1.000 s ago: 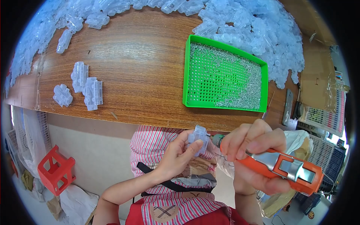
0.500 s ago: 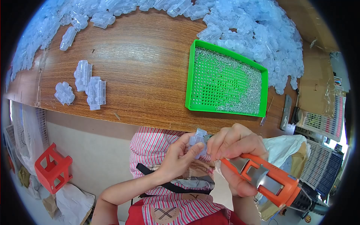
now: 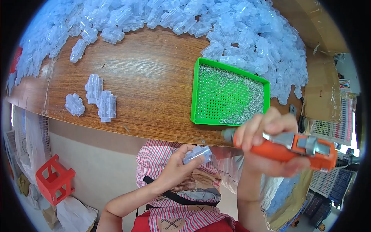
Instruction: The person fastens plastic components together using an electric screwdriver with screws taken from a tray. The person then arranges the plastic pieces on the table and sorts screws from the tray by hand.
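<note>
Over my lap, my left hand [image 3: 176, 166] holds a clear plastic housing [image 3: 198, 154] between thumb and fingers. My right hand [image 3: 266, 143] is wrapped round an orange electric screwdriver [image 3: 278, 152], slightly blurred by motion. The tool's dark tip [image 3: 228, 135] points left, just below the green tray [image 3: 193, 94] and apart from the housing. Small silver screws [image 3: 251, 102] lie spread in that perforated tray, densest along its right side. Further left on the table rest a few more clear housings [image 3: 106, 106], standing apart from the big pile.
A large heap of clear plastic housings [image 3: 247, 42] covers the back of the brown table [image 3: 154, 77]. Cardboard [image 3: 320, 89] borders the right side. A red stool [image 3: 55, 179] stands on the floor at left. An open bag [image 3: 288, 193] sits at lower right.
My right hand has lifted the screwdriver up and right, away from the housing, and turned it nearly level. My left hand has lowered slightly and tilted the housing. The view has shifted.
</note>
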